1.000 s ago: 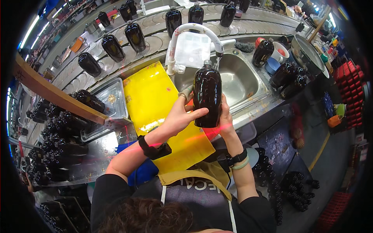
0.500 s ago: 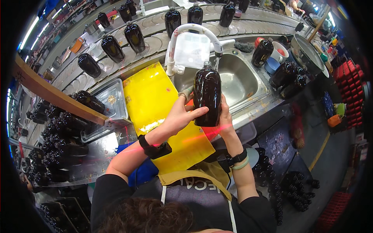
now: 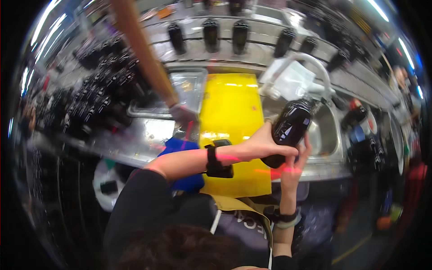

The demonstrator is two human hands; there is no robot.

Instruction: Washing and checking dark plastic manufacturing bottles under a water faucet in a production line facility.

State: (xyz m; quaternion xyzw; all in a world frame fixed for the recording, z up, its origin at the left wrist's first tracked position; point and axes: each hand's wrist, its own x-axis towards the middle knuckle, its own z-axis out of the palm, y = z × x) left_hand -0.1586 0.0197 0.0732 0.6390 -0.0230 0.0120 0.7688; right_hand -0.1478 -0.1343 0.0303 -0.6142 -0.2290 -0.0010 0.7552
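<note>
Perched on the person's head (image 3: 180, 249), left camera of a side-by-side pair, it's looking steeply down and forward! Closest of all, that head itself looms at the lower edge; the hands (image 3: 263, 143) are near, just right of centre; the yellow sheet (image 3: 231, 112) sits mid-frame! Farther off, the conveyor (image 3: 261, 47) bows across the top, ceiling lights (image 3: 378, 10) flare at both upper corners, wide fisheye, outer parts blurred!

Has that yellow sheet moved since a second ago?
No. The yellow sheet still lies between the metal tray and the sink; the whole view has turned instead.
</note>
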